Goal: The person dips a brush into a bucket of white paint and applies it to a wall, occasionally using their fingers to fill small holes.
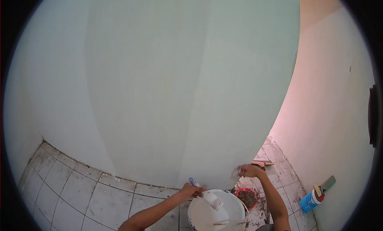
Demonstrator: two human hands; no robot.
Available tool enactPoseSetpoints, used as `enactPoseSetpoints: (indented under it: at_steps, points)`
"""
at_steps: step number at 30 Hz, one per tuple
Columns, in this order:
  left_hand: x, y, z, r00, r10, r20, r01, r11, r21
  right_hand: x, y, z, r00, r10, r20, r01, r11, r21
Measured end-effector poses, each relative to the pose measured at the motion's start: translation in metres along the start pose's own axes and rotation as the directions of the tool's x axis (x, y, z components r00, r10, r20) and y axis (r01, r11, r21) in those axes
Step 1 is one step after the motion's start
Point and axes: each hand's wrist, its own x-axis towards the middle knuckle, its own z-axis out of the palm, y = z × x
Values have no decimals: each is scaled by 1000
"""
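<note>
My left hand (192,191) is closed around a paintbrush (214,200) with a bluish patterned handle and a whitish head. The brush head points down over a wide round tub (198,215) of white paint. Across the lower part of the tub lies a thin stick (230,223). To the right, my right hand (247,171) is near the wall's lower right end, above a red-rimmed bucket (247,197) of brown, crumbly material. Motion smears its fingers and a pale patch beside them, so I cannot tell what they hold.
The pale green wall (155,91) fills the view ahead and ends at an edge on the right. An orange-and-dark tool (262,163) lies on the tiles behind my right hand. A blue-and-white container (309,202) with a green phone (328,184) on top stands by the right wall. Stained tiles (107,195) cover the floor.
</note>
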Motion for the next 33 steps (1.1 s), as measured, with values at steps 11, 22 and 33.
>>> enactPoseSetpoints:
  at_steps: [11, 22, 33]
  points:
    - [-67, 70, 8, 974, 192, -119, -202, 976, -82, -4, -224, -130, 898, -211, -387, 219, 975, -24]
    - [-134, 156, 35, 850, 453, -269, -480, 876, -39, 11, -217, -151, 262, -415, -871, 306, 892, -333]
    - [-187, 310, 96, -94, 993, -71, -646, -7, 763, 36, -174, -120, 92, -446, -890, 165, 888, -428]
